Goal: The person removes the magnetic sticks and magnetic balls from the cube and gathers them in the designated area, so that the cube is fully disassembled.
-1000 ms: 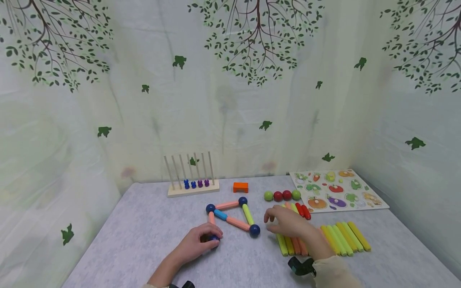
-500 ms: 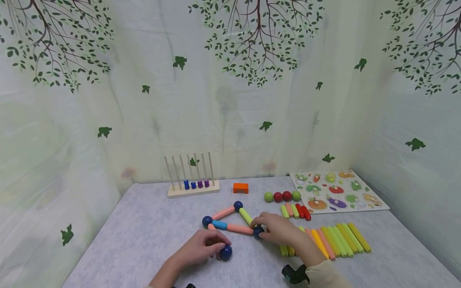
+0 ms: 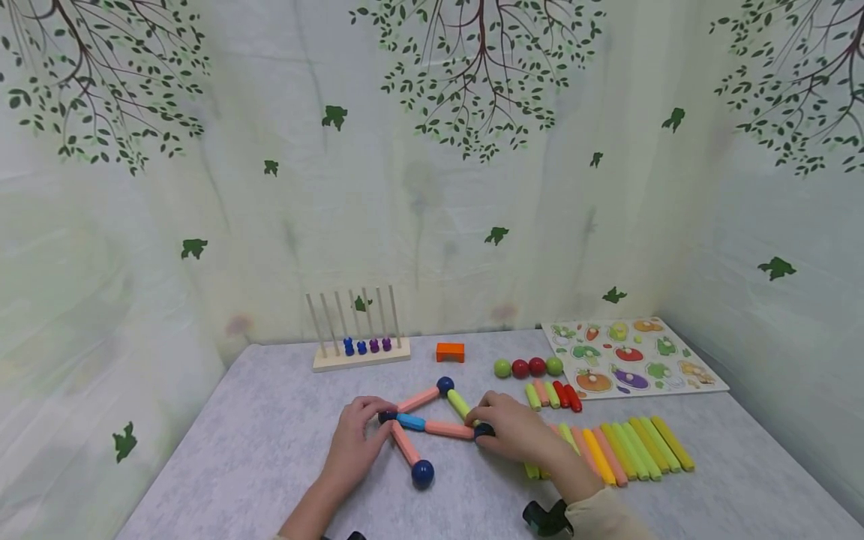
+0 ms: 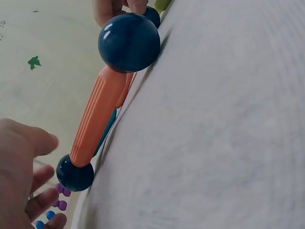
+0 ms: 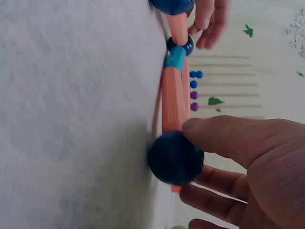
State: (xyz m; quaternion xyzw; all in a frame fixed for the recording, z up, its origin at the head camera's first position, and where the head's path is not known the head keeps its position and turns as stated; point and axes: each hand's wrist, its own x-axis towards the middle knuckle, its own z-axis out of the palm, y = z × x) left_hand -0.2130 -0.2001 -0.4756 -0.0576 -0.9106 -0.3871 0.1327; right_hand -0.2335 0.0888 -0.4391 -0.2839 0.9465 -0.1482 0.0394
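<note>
Dark blue balls and magnetic-looking rods form a flat figure on the table. My right hand [image 3: 509, 427] holds the right-hand blue ball [image 5: 175, 157], thumb on one side and fingers on the other. My left hand [image 3: 354, 442] is at the left blue ball [image 4: 75, 172], thumb and fingers spread beside it; a small gap shows in the left wrist view. A blue rod [image 3: 412, 422] and a salmon rod [image 3: 449, 430] run between these balls. Another salmon rod [image 3: 406, 444] leads to the near blue ball [image 3: 422, 474]. A yellow-green rod [image 3: 458, 403] meets the far blue ball [image 3: 445, 386].
Right of my hands lie yellow, green and orange rods [image 3: 637, 450], with short rods [image 3: 553, 395] behind. Green and red balls [image 3: 529, 367], a vegetable puzzle board [image 3: 631, 356], an orange block [image 3: 450, 352] and a peg rack [image 3: 362, 358] stand at the back.
My right hand has come left onto the right-hand ball. My left hand has left the near ball and moved up to the left ball. The near part of the figure has swung toward me.
</note>
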